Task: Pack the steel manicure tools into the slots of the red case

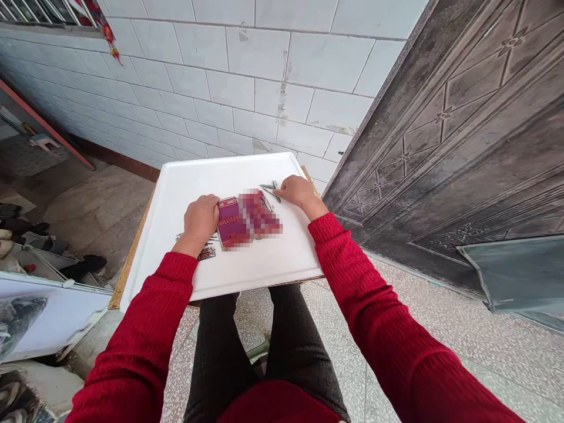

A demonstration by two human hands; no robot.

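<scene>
An open manicure case (pixel 230 222) with a purple lining and red elastic loops lies on a white tabletop (pixel 259 267); its right half is blurred into blocks. My left hand (pixel 199 222) is closed on the case's left edge, thumb along the rim. To the right of the case, my right hand (pixel 299 194) pinches at a small metal tool (pixel 275 189) among a few on the tabletop; its exact kind is unclear. Beside and partly under my left hand lie a nail clipper (pixel 207 253) and several thin metal tools (pixel 213 239).
A white tiled wall (pixel 207 94) stands behind the table. On the right is a dark, patterned metal door (pixel 423 153) with a grey cloth (pixel 520 273) by it. Clutter and a white panel (pixel 57 317) are at the left. My legs (pixel 215 358) are below the near edge.
</scene>
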